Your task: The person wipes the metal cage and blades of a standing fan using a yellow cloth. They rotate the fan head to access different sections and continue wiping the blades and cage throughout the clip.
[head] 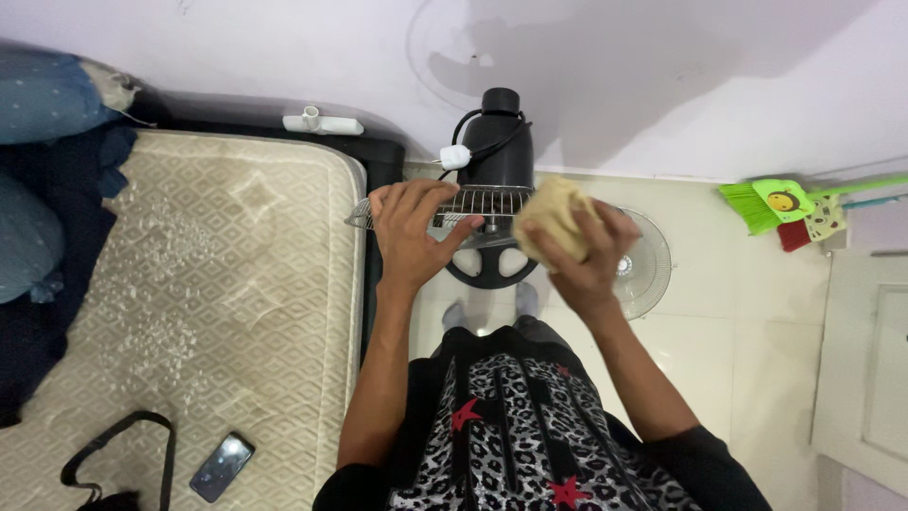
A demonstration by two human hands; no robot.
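A black standing fan [498,142] stands by the wall, seen from above, with its wire grille [492,201] facing me. My left hand [413,232] rests on top of the grille, fingers spread and gripping its rim. My right hand [586,251] holds a crumpled beige cloth [553,218] against the right side of the grille. The fan's round base [490,265] shows below my hands, and a detached grille [643,265] lies on the floor behind my right hand.
A bare quilted mattress [218,303] lies at left with a phone [221,466] and a black strap [113,454] on it. Blue pillows [47,104] sit at far left. A green broom [785,201] leans at right, beside a white door [870,360].
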